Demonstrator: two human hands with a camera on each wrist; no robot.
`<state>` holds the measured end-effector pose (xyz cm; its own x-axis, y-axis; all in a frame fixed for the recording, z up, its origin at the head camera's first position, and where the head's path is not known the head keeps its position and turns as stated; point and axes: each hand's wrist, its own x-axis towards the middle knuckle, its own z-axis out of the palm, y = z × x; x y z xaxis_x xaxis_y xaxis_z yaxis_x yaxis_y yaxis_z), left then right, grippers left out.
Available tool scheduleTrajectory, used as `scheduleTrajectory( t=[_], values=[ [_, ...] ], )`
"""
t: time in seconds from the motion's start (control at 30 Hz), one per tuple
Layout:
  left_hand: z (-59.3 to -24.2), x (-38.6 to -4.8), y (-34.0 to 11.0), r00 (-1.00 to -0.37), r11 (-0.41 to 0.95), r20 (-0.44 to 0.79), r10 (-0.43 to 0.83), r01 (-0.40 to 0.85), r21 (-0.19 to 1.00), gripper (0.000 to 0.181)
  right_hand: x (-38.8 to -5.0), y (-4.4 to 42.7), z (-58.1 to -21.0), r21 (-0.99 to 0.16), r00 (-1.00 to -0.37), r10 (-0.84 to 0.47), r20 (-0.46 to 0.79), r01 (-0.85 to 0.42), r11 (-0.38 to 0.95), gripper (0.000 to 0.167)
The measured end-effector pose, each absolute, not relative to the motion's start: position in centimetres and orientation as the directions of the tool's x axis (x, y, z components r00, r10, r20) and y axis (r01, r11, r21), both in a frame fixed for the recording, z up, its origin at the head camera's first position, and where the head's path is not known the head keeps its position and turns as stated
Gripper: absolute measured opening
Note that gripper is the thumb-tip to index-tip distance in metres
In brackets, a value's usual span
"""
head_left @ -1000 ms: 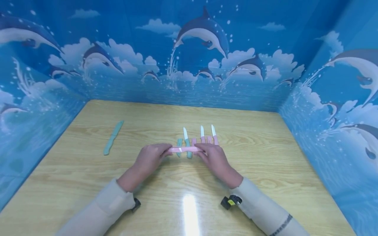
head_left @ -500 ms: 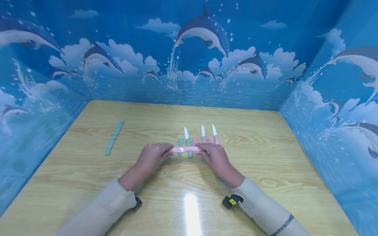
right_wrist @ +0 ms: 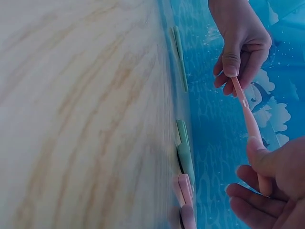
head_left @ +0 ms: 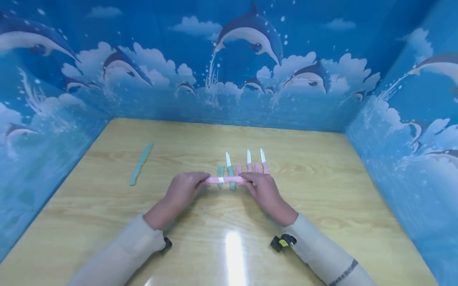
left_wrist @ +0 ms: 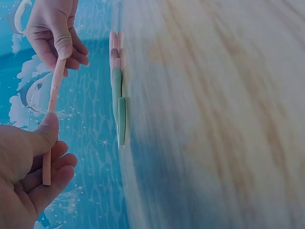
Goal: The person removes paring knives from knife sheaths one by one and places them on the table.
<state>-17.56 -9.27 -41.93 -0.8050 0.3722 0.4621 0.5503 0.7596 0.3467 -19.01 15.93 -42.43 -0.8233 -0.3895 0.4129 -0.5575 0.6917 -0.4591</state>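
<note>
Head view: Left hand [head_left: 183, 190] and right hand [head_left: 264, 190] pinch opposite ends of a pink knife [head_left: 230, 179] above the table [head_left: 200, 246]; apparently light, stiff and smooth, best gripped at those ends.

Sleeved left forearm [head_left: 118, 251] and right forearm [head_left: 323, 252] slant inward from the bottom edge of the head view. Person's left hand [head_left: 183, 190] and right hand [head_left: 264, 190] face each other, near but apart, both pinching. Wrist views: left thumb [left_wrist: 46, 130] and right thumb [right_wrist: 258, 155] press opposite curled fingers [left_wrist: 53, 186].
</note>
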Motion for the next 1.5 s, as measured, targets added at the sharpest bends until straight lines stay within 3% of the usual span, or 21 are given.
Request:
scheduleTrajectory(
  t=[0.37,1.5],
  values=[
    [-41.7,-17.4,-9.0,-0.829,0.779,0.43,0.358,0.519,0.353,0.02,-18.8,16.5,-42.3,-0.443,-0.814,-0.397,0.425,-0.569,0.693,0.021],
    [-41.8,-17.4,-9.5,-0.848,0.805,0.429,0.31,0.475,0.356,0.023,-18.5,18.0,-42.4,-0.479,-0.878,-0.34,0.336,-0.47,0.741,0.026]
  ],
)
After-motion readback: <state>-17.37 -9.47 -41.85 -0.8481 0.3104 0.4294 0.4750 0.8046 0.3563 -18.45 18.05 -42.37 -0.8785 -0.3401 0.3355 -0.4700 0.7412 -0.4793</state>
